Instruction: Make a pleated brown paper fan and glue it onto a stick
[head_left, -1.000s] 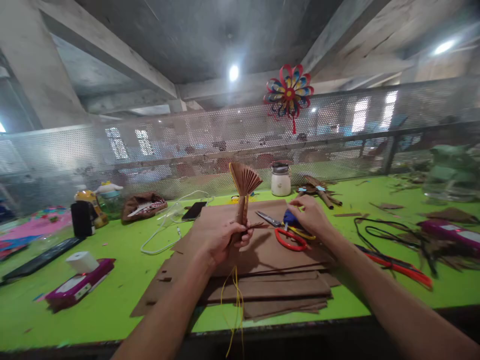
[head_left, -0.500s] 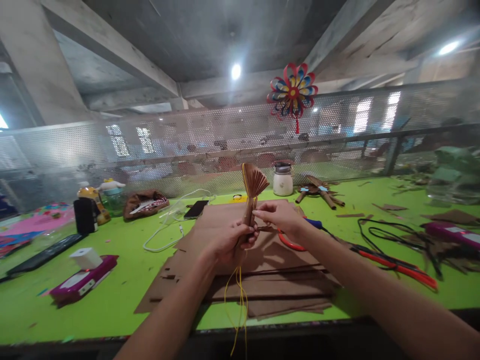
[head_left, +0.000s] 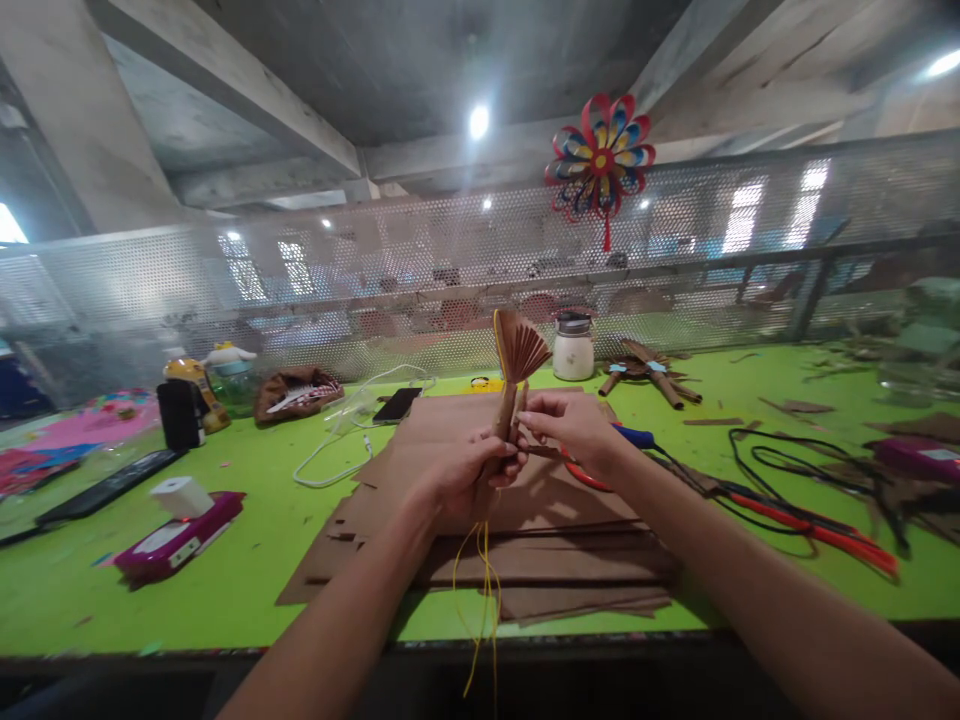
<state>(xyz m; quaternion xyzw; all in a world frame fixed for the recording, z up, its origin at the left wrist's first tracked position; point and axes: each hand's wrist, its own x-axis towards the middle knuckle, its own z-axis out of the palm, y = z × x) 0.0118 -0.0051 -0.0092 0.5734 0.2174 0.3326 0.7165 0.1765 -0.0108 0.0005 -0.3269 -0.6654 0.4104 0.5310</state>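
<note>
My left hand [head_left: 491,468] is wrapped round the stem of a brown cardboard piece [head_left: 519,350], held upright. Its top spreads into a pleated fan with a yellow edge. Yellow string [head_left: 486,580] dangles below that hand. At the stem's right side, my right hand [head_left: 566,425] pinches a narrow brown strip [head_left: 522,398]; whether the strip is joined to the stem I cannot tell. Beneath both hands lies a stack of brown cardboard sheets [head_left: 442,425]. Red-handled scissors [head_left: 589,478] are partly hidden behind my right hand.
A white jar [head_left: 574,350] and brown cardboard pieces [head_left: 652,375] stand at the back. On the right are a blue-handled tool [head_left: 636,437] and red-handled pliers [head_left: 817,530] among cables. Left, a purple power strip [head_left: 180,540] and phone [head_left: 397,405] lie on the green table [head_left: 247,580].
The view has shifted a little, so everything sits slightly higher and to the right. Both hands keep their hold at the stem, with only slight movement of the right fingers.
</note>
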